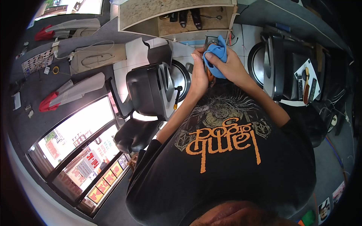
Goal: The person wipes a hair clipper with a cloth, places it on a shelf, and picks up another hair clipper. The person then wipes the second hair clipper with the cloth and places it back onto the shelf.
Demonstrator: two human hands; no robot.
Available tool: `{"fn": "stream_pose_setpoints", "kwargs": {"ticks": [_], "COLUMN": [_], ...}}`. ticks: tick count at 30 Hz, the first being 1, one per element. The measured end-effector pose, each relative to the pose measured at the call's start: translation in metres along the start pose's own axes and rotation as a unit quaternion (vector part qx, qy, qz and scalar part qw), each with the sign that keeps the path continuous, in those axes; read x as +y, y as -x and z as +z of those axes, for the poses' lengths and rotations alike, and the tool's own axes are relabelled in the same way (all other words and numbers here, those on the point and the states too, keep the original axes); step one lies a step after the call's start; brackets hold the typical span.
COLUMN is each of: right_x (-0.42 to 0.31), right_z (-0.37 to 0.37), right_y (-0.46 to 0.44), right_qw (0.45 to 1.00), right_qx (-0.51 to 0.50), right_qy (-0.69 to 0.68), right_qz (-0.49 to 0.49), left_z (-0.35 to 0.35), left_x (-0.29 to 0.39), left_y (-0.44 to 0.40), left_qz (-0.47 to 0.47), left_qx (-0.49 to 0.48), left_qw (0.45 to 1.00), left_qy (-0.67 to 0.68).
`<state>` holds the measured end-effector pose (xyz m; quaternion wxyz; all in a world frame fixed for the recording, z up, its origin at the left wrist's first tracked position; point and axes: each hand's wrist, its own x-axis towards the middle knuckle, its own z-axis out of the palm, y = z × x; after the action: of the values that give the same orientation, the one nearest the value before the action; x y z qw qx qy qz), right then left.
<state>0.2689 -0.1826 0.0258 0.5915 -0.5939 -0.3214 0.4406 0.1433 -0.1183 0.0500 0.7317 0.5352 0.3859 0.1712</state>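
Note:
A hair clipper (209, 75) with an orange-brown body and a metal blade end is held upright in front of my chest. My left hand (200, 73) is closed around its left side. A crumpled blue cloth (215, 66) is pressed over the upper part of the clipper by my right hand (230, 67), thumb on top. The cloth and fingers hide much of the clipper's middle.
Ahead is an open wooden cabinet (143, 19) with several dark clippers (196, 19) and scissors (215, 17) inside. Black barber chairs stand to the left (145, 90) and right (292, 64). On the right chair, a white sheet (311, 81) carries a brush and dark tools.

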Motion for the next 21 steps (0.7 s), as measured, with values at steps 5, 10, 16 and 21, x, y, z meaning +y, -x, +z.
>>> {"fn": "stream_pose_setpoints", "kwargs": {"ticks": [5,10,16,21], "right_x": [-0.002,0.01,0.004,0.01], "right_z": [-0.007,-0.006,0.005,0.022], "right_y": [0.004,0.005,0.013,0.01], "right_qw": [0.997,0.984,0.999,0.999], "right_qx": [0.034,0.078,-0.023,-0.036], "right_qy": [0.042,-0.1,-0.007,-0.001], "right_qz": [0.062,0.125,0.037,-0.001], "left_z": [0.0,0.004,-0.002,-0.016], "left_x": [0.001,0.006,0.002,0.006], "left_y": [0.002,0.007,0.017,0.027], "left_qz": [-0.011,-0.021,-0.005,-0.008], "left_qx": [0.002,-0.01,0.034,0.037], "left_qw": [1.0,0.999,0.999,0.998], "left_qy": [0.002,0.033,-0.012,-0.051]}}
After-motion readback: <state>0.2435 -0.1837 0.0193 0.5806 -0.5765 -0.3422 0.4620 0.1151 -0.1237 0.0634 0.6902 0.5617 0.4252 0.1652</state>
